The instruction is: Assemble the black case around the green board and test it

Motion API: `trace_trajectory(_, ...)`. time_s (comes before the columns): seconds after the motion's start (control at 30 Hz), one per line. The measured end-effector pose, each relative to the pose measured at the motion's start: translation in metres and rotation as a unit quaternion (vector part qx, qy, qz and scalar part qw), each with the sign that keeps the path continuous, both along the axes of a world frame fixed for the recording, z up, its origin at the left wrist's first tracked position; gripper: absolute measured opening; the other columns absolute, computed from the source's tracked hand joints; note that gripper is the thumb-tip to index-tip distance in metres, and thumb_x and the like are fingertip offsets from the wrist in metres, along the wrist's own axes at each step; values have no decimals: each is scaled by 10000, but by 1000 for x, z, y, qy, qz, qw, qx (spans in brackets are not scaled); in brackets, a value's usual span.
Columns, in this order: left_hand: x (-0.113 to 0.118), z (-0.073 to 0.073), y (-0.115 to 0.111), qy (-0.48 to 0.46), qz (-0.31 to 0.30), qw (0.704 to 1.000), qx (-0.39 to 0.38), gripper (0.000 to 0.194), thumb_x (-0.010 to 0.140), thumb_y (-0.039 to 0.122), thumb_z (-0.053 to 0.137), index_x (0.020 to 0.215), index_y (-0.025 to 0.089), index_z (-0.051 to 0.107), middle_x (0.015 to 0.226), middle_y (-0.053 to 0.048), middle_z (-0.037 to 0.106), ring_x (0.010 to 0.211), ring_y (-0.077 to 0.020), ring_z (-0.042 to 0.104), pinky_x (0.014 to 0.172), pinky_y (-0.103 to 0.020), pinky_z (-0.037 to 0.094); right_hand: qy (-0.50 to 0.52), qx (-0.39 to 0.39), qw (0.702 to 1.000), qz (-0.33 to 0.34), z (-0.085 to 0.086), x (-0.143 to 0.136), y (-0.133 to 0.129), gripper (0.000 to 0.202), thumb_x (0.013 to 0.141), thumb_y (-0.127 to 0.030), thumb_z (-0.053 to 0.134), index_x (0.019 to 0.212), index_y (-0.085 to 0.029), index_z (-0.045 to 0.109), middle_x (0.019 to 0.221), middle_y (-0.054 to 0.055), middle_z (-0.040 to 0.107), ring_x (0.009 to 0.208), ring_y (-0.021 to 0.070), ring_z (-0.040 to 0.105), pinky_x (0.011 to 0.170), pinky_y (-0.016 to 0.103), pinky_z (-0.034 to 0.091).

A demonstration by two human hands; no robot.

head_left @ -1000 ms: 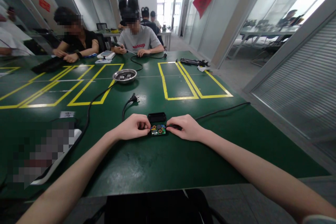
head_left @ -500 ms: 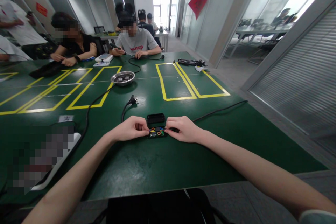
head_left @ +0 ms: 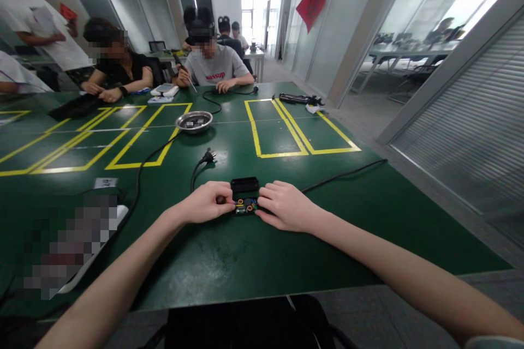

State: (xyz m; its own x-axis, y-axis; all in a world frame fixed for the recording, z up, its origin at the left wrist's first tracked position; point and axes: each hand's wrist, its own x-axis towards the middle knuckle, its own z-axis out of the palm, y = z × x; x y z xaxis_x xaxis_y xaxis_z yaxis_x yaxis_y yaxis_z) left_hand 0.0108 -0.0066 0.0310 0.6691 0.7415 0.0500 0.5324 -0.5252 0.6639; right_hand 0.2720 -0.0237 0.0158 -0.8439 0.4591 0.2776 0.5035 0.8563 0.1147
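An opened power adapter lies on the green table in front of me, its circuit board with copper coils facing up. Just behind it sits the black cover half, hollow side up. My left hand is closed, thumb and index finger pinching the left end of the adapter. At the other end, my right hand has its fingers curled over the edge and its thumb pressed near the board. What lies under those right fingertips is hidden. A cord with a black plug runs under my left hand.
A metal bowl holds small metal parts. Another black cord runs off to the right. At left stands a white-edged device, partly blurred. Yellow tape marks the table. Co-workers sit across, one holding a thin tool.
My right hand has shifted slightly, its fingers now curled further over the adapter's right end. My left hand keeps its pinch. The co-worker opposite has lifted the tool more upright.
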Motion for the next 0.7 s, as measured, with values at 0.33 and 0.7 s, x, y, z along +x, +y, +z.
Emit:
trace_trajectory(0.33, 2, -10, -3, 2, -10, 992, 125, 239, 874, 230, 581, 645, 163, 594, 723, -9, 589, 609, -109, 525, 588, -230, 364, 81, -18, 997, 0, -10, -4, 5, 325, 1007, -417, 578, 790, -183, 637, 766, 61, 640, 739, 193, 574, 681, 326, 366)
trace_trajectory(0.7, 6, -24, 8, 45, 236, 957, 165, 222, 890, 386, 611, 861, 189, 709, 850, -40, 678, 724, -183, 599, 684, -299, 443, 292, -206, 916, -184, -30, 2, 35, 150, 929, -308, 684, 824, -202, 687, 796, 18, 634, 703, 157, 567, 659, 291, 435)
